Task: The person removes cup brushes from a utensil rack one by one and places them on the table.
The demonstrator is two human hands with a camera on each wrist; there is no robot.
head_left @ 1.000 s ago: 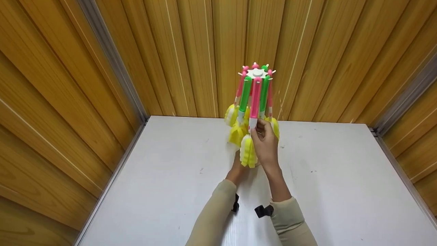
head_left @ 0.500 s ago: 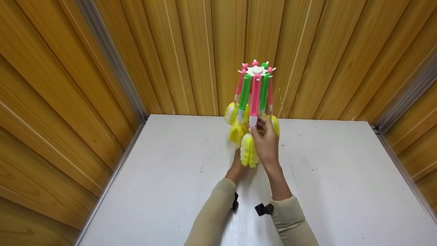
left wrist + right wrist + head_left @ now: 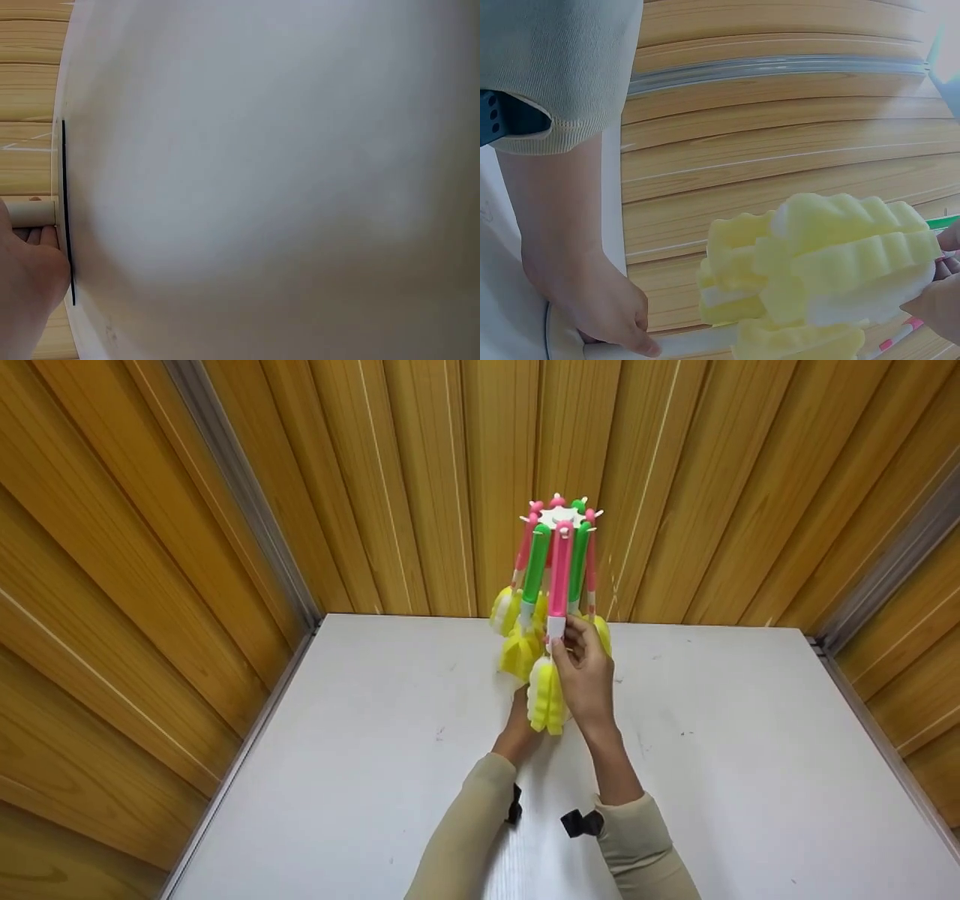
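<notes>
A white stand (image 3: 559, 517) at the table's far edge carries several hanging brushes with pink and green handles and yellow sponge heads (image 3: 840, 255). My right hand (image 3: 564, 639) pinches the nearest pink-handled brush (image 3: 559, 577) at its white neck, just above its sponge (image 3: 545, 695); its fingertips (image 3: 937, 304) show at the right wrist view's right edge. My left hand (image 3: 517, 727) reaches under the sponges, mostly hidden by them. In the right wrist view the left hand (image 3: 592, 300) curls its fingers on the stand's white base rim (image 3: 682, 343). The left wrist view is filled by a white surface (image 3: 262, 180).
The white table (image 3: 375, 780) is enclosed on three sides by wooden slat walls (image 3: 420, 472) with grey metal corner strips (image 3: 240, 495). The stand is close to the back wall. Bare tabletop lies to the left and right of my arms.
</notes>
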